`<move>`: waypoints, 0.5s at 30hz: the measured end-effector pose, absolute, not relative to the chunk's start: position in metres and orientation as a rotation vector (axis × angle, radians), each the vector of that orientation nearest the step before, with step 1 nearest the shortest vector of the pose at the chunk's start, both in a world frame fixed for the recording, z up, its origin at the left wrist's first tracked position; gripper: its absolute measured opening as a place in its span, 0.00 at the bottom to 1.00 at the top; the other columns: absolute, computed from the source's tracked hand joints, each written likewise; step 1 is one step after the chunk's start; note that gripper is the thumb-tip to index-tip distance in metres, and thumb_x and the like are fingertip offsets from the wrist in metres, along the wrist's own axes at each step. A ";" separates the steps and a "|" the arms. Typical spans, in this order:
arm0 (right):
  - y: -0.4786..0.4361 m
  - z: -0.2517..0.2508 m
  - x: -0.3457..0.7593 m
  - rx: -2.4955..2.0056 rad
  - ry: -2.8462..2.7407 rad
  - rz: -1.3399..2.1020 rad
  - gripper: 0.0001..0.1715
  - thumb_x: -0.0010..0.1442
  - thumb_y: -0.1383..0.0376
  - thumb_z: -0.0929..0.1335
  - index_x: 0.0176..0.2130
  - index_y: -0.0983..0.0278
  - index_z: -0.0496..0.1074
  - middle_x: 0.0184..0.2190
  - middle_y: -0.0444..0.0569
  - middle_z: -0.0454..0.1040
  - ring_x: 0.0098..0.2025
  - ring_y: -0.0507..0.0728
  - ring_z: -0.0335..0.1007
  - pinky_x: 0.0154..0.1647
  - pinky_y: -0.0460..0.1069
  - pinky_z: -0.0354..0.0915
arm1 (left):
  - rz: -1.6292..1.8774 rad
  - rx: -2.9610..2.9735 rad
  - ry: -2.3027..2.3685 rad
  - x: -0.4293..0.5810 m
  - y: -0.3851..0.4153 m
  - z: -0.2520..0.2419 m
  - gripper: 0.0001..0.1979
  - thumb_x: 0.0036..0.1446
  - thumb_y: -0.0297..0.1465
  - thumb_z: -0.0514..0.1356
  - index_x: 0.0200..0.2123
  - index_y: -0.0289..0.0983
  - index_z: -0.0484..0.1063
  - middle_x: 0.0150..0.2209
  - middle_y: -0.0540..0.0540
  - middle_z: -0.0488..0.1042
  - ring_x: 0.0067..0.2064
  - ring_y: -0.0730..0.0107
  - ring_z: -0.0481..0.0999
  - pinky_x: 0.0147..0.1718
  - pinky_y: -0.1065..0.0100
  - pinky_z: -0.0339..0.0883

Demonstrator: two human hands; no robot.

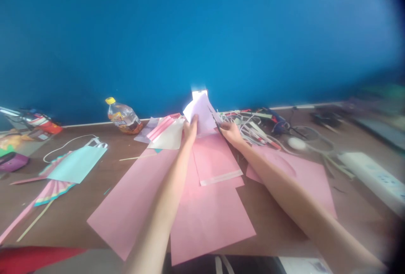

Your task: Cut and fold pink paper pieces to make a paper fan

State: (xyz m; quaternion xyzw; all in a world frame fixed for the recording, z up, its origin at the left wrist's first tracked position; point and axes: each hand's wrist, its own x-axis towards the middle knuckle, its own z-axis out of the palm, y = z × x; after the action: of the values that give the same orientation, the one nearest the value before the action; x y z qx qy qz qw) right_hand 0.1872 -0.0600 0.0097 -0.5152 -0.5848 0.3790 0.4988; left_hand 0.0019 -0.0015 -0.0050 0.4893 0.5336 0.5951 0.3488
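Note:
My left hand [190, 129] pinches a sheet of pale lilac paper [202, 115] and holds it up over the table. At the sheet's right edge, my right hand [230, 132] is closed around a pair of scissors [218, 123], their narrow blades pointing up and away along the paper. The scissors' handles are mostly hidden by my fingers. Below my hands, a pink paper piece with a white strip [218, 160] lies across larger pink sheets [209, 227]. Another pink sheet [297, 177] rests under my right forearm.
A tilted drink bottle [123, 115] and layered papers [167, 134] are left of my hands. A phone [200, 93] leans at the blue wall. Paper strips and cables [253, 128] lie to the right, with a power strip [376, 177]. A paper bag shape [80, 162] sits far left.

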 end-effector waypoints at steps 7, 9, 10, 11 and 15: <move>-0.059 0.011 0.185 -1.198 -1.368 0.956 0.13 0.46 0.58 0.69 0.23 0.66 0.70 0.18 0.42 0.65 0.22 0.50 0.57 0.23 0.46 0.53 | 1.503 1.373 1.416 0.003 -0.005 -0.005 0.30 0.53 0.51 0.58 0.50 0.35 0.70 0.47 0.37 0.76 0.51 0.55 0.75 0.49 0.62 0.66; -0.059 0.011 0.185 -1.216 -1.378 0.947 0.12 0.47 0.59 0.68 0.22 0.66 0.69 0.16 0.42 0.64 0.21 0.50 0.56 0.22 0.46 0.52 | 1.510 1.372 1.406 0.004 -0.006 -0.005 0.29 0.53 0.50 0.59 0.50 0.35 0.70 0.47 0.37 0.76 0.51 0.56 0.74 0.50 0.63 0.65; -0.059 0.011 0.185 -1.226 -1.376 0.947 0.12 0.46 0.59 0.68 0.22 0.66 0.68 0.16 0.42 0.64 0.21 0.50 0.56 0.22 0.46 0.52 | 1.520 1.367 1.398 0.004 -0.006 -0.004 0.29 0.53 0.50 0.59 0.50 0.35 0.70 0.48 0.37 0.76 0.52 0.56 0.74 0.51 0.63 0.65; -0.059 0.011 0.185 -1.232 -1.374 0.953 0.12 0.46 0.58 0.68 0.22 0.66 0.68 0.16 0.43 0.64 0.21 0.50 0.57 0.22 0.46 0.53 | 1.532 1.360 1.386 0.004 -0.007 -0.004 0.29 0.53 0.50 0.59 0.50 0.35 0.70 0.49 0.37 0.76 0.53 0.57 0.74 0.52 0.63 0.64; -0.057 0.008 0.185 -1.217 -1.395 0.965 0.13 0.46 0.58 0.68 0.23 0.65 0.67 0.18 0.44 0.67 0.23 0.51 0.60 0.23 0.46 0.56 | 1.545 1.340 1.346 0.003 -0.007 -0.002 0.28 0.54 0.49 0.58 0.50 0.34 0.70 0.51 0.36 0.74 0.54 0.58 0.73 0.53 0.64 0.64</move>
State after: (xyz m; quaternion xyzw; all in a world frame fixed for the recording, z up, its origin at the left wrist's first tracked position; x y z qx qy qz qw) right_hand 0.1852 -0.0574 0.0083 -0.5039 -0.5776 0.3995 0.5029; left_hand 0.0028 -0.0074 -0.0017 0.5149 0.5169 0.5934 0.3398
